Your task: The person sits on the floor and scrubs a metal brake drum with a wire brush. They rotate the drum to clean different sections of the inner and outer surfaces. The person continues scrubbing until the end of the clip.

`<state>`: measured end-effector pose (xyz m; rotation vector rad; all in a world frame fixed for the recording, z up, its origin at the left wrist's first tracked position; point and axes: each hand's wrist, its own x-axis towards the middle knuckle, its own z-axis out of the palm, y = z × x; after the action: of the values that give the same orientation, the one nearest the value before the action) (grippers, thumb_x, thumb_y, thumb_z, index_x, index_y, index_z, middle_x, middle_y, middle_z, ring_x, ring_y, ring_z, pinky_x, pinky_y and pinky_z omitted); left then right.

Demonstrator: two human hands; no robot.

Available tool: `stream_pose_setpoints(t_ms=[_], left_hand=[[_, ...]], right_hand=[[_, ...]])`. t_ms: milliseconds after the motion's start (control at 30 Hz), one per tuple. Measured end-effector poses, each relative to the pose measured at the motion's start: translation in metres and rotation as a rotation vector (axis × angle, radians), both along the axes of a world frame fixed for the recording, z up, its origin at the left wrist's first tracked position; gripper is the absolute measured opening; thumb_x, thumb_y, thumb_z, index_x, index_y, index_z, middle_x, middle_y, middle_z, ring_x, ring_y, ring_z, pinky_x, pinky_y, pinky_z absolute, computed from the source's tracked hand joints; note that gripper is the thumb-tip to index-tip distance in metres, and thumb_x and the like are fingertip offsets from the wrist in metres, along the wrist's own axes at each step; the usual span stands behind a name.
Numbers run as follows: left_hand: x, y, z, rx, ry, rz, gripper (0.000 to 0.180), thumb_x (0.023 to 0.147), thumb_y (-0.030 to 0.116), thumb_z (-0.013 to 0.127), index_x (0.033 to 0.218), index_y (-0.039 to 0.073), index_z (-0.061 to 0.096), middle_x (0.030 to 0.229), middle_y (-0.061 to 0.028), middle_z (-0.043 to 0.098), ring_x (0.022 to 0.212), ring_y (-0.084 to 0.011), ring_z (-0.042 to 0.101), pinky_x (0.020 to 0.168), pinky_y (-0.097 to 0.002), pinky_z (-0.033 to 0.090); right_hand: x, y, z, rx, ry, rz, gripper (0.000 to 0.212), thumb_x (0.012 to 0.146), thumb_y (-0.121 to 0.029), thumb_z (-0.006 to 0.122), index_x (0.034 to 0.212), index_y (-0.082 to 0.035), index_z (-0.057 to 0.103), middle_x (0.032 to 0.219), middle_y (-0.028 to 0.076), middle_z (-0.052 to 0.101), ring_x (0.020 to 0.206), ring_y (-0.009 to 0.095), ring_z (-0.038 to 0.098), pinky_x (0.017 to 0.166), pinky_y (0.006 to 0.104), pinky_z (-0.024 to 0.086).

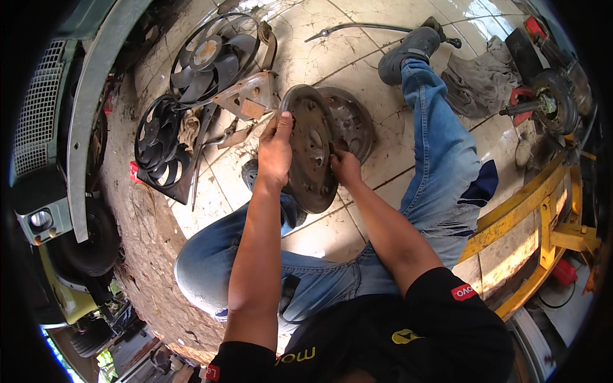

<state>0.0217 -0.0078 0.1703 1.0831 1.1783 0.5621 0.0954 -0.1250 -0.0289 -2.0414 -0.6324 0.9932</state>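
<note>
A round, dark brown metal plate [306, 169], with a hole in its middle and smaller holes around it, stands tilted between my hands. My left hand [276, 150] grips its left rim, thumb lying on the near face. At the opposite edge, the curled fingers of my right hand [346, 167] hold the plate; some fingertips are hidden. A second round metal disc [357, 124], greyish and worn, lies on the tiles just behind and is partly covered by the held plate.
Black radiator fans [211, 60] and a flat metal bracket [246, 96] lie to the left. A hose [364, 25] stretches across the far tiles. Right of my outstretched leg are a grey cloth [482, 80], a wheel-like part [555, 102] and a yellow metal frame [517, 207]. A vehicle [45, 159] stands far left.
</note>
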Motion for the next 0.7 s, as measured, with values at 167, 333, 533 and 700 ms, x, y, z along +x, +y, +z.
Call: stream_pose_setpoints(t_ms=[167, 333, 533, 700], left_hand=[[-0.002, 0.008, -0.008, 0.018, 0.035, 0.015, 0.048, 0.097, 0.040, 0.059, 0.118, -0.002, 0.062, 0.111, -0.0095, 0.065, 0.099, -0.0167, 0.058, 0.089, -0.0299, 0.046], [-0.003, 0.011, -0.005, -0.029, -0.012, 0.024, 0.045, 0.097, 0.040, 0.059, 0.114, -0.002, 0.063, 0.108, -0.0091, 0.065, 0.097, -0.0170, 0.058, 0.088, -0.0301, 0.046], [-0.009, 0.015, -0.015, 0.021, -0.009, 0.004, 0.047, 0.097, 0.040, 0.059, 0.118, -0.003, 0.062, 0.111, -0.0106, 0.065, 0.101, -0.0179, 0.057, 0.092, -0.0315, 0.045], [-0.011, 0.012, -0.021, 0.020, -0.025, 0.016, 0.050, 0.097, 0.040, 0.059, 0.122, -0.004, 0.061, 0.115, -0.0118, 0.065, 0.104, -0.0184, 0.056, 0.094, -0.0311, 0.043]], right_hand=[[-0.008, -0.007, 0.018, 0.123, 0.043, -0.054, 0.032, 0.089, -0.022, 0.054, 0.110, 0.000, 0.065, 0.103, 0.025, 0.066, 0.101, 0.041, 0.062, 0.086, 0.0460, 0.049], [-0.046, -0.033, 0.061, 0.186, 0.139, -0.024, 0.031, 0.092, -0.019, 0.049, 0.114, 0.000, 0.059, 0.100, 0.029, 0.065, 0.100, 0.044, 0.062, 0.086, 0.0488, 0.049], [-0.053, -0.024, 0.043, 0.318, 0.065, -0.093, 0.027, 0.097, -0.016, 0.042, 0.119, -0.001, 0.045, 0.102, 0.029, 0.064, 0.097, 0.049, 0.060, 0.084, 0.0515, 0.047], [-0.059, -0.014, 0.053, 0.307, 0.134, -0.127, 0.027, 0.099, -0.017, 0.041, 0.121, -0.001, 0.042, 0.113, 0.031, 0.059, 0.108, 0.048, 0.056, 0.091, 0.0487, 0.045]])
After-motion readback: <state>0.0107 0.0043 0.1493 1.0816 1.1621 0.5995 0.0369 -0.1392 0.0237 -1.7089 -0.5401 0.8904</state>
